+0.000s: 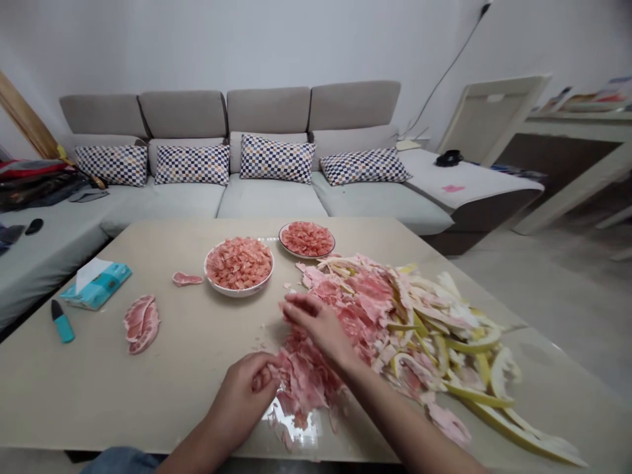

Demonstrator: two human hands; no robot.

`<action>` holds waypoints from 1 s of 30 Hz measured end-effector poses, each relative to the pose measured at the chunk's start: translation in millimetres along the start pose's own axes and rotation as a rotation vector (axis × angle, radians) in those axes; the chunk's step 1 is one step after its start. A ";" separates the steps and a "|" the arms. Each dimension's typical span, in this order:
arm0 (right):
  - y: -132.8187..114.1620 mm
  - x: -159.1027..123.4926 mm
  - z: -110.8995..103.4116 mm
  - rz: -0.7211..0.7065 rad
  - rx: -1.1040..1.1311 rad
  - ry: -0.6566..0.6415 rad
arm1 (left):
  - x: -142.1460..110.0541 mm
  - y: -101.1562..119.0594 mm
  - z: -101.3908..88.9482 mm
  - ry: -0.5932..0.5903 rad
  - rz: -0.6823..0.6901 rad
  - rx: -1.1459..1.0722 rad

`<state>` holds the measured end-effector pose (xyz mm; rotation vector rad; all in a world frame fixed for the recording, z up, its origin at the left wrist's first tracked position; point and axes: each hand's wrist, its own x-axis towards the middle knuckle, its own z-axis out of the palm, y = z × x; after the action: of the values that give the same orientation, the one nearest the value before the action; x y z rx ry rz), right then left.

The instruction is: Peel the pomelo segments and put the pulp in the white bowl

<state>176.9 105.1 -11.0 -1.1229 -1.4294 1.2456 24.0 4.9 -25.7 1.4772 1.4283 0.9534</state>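
My left hand (pixel 245 393) is closed in a pinch at the left edge of a heap of pink pomelo membranes (pixel 363 299). Whatever lies between its fingers is mostly hidden. Just above the heap, my right hand (pixel 320 327) reaches leftward, a small pink piece of pomelo flesh (pixel 282 306) showing at its fingertips. Beyond the hands stand a white bowl (pixel 239 291) and a dark-rimmed plate (pixel 307 256), both piled with peeled pomelo flesh. To the left lie a larger pomelo section (pixel 141 324) and a small one (pixel 187 279).
Yellow-green pomelo rinds (pixel 481 395) spread over the right of the table (pixel 187 395). A knife with a turquoise handle (pixel 63 326) and a blue tissue pack (pixel 97 285) lie at the left. A grey sofa (pixel 269 197) with checked cushions stands behind.
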 end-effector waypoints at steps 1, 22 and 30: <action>-1.2 18.0 1.9 -0.037 -0.035 0.010 | 0.2 -1.4 1.3 -0.003 -0.001 0.021; 22.9 147.4 9.4 -0.447 -0.757 0.025 | 20.7 -1.2 -19.9 0.060 -0.436 -1.387; -22.7 44.0 17.7 -0.510 -0.676 -0.230 | 23.7 -1.7 -25.9 0.108 -0.412 -1.414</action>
<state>150.1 143.5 13.0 -0.9476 -2.2369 0.5418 0.5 30.2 -19.1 0.0823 0.6767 1.3154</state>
